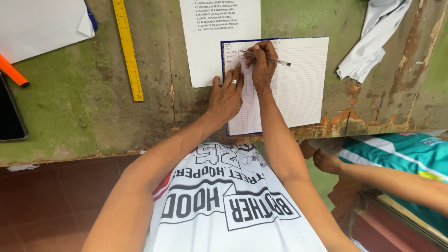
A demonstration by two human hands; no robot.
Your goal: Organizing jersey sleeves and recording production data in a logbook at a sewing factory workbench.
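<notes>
An open lined notebook [298, 79] with a blue cover lies on the worn green tabletop [70, 112]. My right hand [262, 63] grips a slim pen [273, 59], its tip on the upper left part of the page among a few handwritten lines. My left hand [226, 95], a ring on one finger, lies flat with spread fingers on the notebook's left edge, holding it down. A white printed sheet [210, 37] lies partly beneath the notebook at the upper left.
A yellow ruler [128, 51] lies left of the sheet. White paper [37, 23] and an orange marker [13, 72] sit at the far left beside a dark tablet [9, 112]. White cloth [373, 42] lies upper right. Another person's arm [382, 179] in a teal shirt reaches in lower right.
</notes>
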